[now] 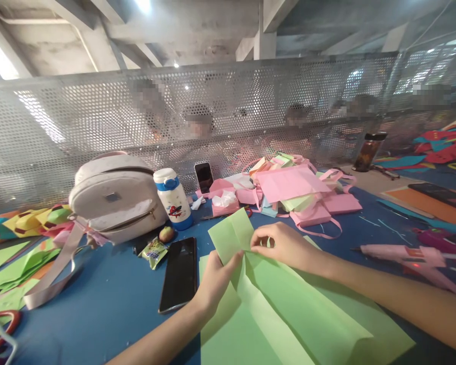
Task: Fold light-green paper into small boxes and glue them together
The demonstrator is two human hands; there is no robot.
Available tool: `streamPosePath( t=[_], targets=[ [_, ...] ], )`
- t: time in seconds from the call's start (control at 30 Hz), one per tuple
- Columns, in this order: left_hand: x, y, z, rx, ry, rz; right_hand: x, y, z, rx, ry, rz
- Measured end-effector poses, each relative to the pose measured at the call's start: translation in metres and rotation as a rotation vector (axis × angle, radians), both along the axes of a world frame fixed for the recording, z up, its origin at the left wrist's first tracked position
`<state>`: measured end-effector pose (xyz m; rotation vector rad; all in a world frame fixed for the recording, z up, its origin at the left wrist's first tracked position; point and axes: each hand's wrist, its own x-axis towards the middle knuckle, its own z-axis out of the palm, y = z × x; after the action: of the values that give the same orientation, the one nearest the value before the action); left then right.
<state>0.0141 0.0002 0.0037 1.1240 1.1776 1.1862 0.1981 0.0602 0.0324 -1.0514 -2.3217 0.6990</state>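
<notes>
A folded piece of light green paper (289,291) is held up in front of me, its narrow far end standing up as a flap. My left hand (216,279) grips the left edge of that end, thumb on top. On the other side my right hand (279,246) pinches the same end between thumb and fingers. More green sheets (224,337) lie beneath it on the blue table. Just left of my left hand rests a black phone (178,274).
A beige backpack (114,200) and a white-blue bottle (175,200) stand at back left. Pink paper bags (292,182) are heaped near the perforated metal screen (228,96). A pink glue gun (403,256) lies right, beside my forearm. Red-handled scissors (3,329) lie at near left.
</notes>
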Motion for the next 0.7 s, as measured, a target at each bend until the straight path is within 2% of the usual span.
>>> streamPosePath(
  t=[0.37,0.57,0.7],
  targets=[
    [0.003,-0.001,-0.004,0.036,0.031,0.014,-0.004,-0.005,0.004,0.072,-0.132,-0.068],
    [0.005,0.004,-0.011,0.05,0.054,0.102,-0.008,-0.005,0.007,0.083,-0.162,-0.076],
    [0.005,0.01,-0.009,0.03,0.048,0.13,-0.008,-0.001,0.005,0.066,-0.158,-0.071]
  ],
)
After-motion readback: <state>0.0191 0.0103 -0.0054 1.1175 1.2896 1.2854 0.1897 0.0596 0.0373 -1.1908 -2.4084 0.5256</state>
